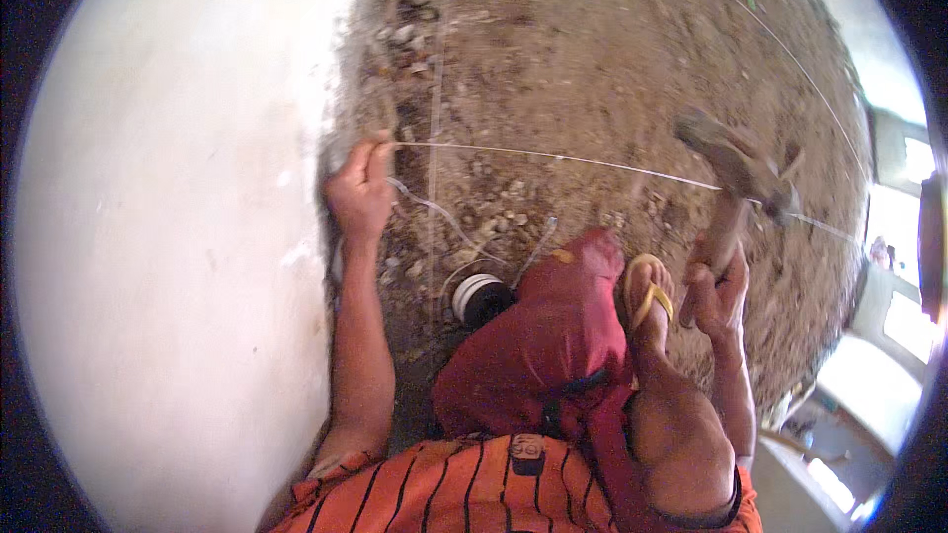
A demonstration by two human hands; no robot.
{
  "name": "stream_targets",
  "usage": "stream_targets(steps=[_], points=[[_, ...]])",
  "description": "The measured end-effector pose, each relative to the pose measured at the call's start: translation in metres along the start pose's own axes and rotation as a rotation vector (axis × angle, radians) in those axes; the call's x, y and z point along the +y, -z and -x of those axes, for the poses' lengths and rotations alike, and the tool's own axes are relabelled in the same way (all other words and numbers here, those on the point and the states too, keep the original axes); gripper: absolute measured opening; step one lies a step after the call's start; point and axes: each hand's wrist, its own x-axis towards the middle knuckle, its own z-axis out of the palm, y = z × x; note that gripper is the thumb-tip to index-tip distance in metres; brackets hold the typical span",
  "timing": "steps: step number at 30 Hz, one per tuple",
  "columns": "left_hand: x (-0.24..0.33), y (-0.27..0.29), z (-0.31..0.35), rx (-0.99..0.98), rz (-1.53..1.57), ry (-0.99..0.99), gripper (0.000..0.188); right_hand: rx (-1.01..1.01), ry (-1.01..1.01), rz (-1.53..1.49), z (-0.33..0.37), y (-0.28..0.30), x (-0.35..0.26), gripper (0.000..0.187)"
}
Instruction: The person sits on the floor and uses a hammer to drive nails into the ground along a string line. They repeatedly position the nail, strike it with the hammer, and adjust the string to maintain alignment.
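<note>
My left hand (360,190) is beside the white wall, its fingertips pinched on a taut white string (573,158). From there the string crosses above the soil to the right and passes by the hammer head. A loose tail of string hangs from the same hand and curls down towards a black-and-white round thing (481,298) near my knee. My right hand (719,296) is closed round the wooden handle of a hammer (736,163), whose blurred, dirt-coloured head is raised in front of my foot.
The white wall (188,237) rises close on the left, with stones (405,35) along its base. Rough brown soil (592,49) spreads ahead. Another thin line (790,49) runs across the far right. My sandalled foot (649,291) is between the hands. Bright openings (904,227) show at the right.
</note>
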Motion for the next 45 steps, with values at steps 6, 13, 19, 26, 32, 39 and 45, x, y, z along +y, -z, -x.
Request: stream_targets(steps=[6, 13, 19, 26, 32, 39, 45], points=[[-0.169, 0.141, -0.082, -0.009, 0.119, -0.115, 0.017, -0.463, 0.132, 0.123, -0.033, -0.284, -0.163, 0.051], [-0.223, 0.171, -0.107, 0.012, 0.044, -0.072, 0.020, -0.499, 0.452, -0.053, -0.050, -0.362, -0.230, 0.057], [-0.243, 0.183, -0.125, -0.085, -0.153, -0.043, 0.019, -0.574, 0.469, 0.128, -0.071, -0.417, -0.236, 0.046], [-0.278, 0.175, -0.131, 0.068, 0.036, -0.227, 0.019, -0.457, 0.630, -0.023, -0.065, -0.416, -0.253, 0.049], [-0.298, 0.179, -0.144, -0.040, -0.081, -0.151, 0.017, -0.591, 0.409, 0.258, -0.077, -0.452, -0.245, 0.048], [-0.345, 0.186, -0.146, -0.003, 0.024, -0.088, 0.022, -0.490, 0.502, 0.046, -0.074, -0.459, -0.272, 0.054], [-0.622, 0.265, -0.249, 0.023, 0.045, -0.217, 0.019, -0.351, 0.513, 0.082, -0.078, -0.770, -0.283, 0.060]])
